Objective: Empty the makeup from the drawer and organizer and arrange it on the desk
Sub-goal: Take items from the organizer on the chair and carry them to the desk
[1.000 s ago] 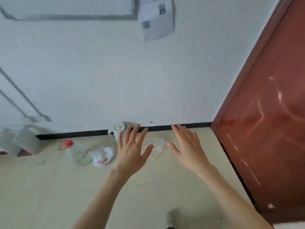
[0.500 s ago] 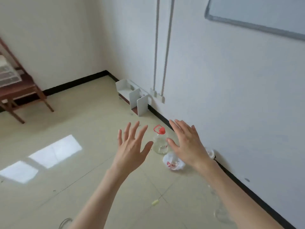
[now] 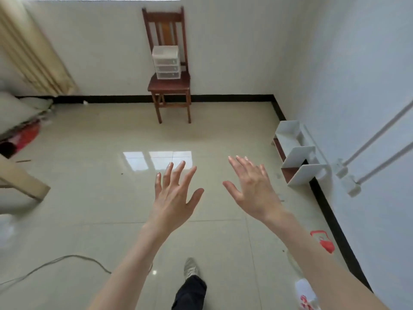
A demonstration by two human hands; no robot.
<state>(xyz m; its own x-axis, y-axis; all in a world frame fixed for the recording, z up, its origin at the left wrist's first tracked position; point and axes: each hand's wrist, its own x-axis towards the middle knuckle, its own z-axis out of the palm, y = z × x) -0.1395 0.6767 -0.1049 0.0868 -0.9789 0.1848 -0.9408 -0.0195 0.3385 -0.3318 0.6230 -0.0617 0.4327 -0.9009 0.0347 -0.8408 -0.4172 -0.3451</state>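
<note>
Head view: both hands were raised in front of the camera over the tiled floor (image 3: 89,209), nothing in either. Left hand (image 3: 174,198) had fingers spread and straight, grip released, back of hand to camera. Right hand (image 3: 252,189) was just beside it, fingers straight and close together, thumb out, grip released too. The hands were apart, not touching each other.

Landmark: wooden chair (image 3: 169,63) standing against the far wall, straight ahead of the hands and well apart from them. The clear plastic drawer organizer (image 3: 166,62) sat upright on the chair seat, stacked drawers facing the camera, all appearing pushed in. Contents could not be told, too small and translucent.

Right of the chair, along the right-hand wall, a white open shelf unit (image 3: 299,153) lay on the floor against the black skirting. Nearer the camera than that, a red-capped clear bottle (image 3: 324,242) lay on the floor by the same wall, partly hidden behind the right forearm. A white wrapper with red print (image 3: 306,294) sat at the bottom edge.

Left of the chair, beige curtain (image 3: 33,52) hung in the corner, with a red blurred item (image 3: 24,137) on the floor below it. A pale wooden leg (image 3: 20,177) entered from the left edge. A grey cable (image 3: 55,262) ran across the floor at lower left. The person's shoe (image 3: 191,267) and dark trouser leg showed at bottom centre
</note>
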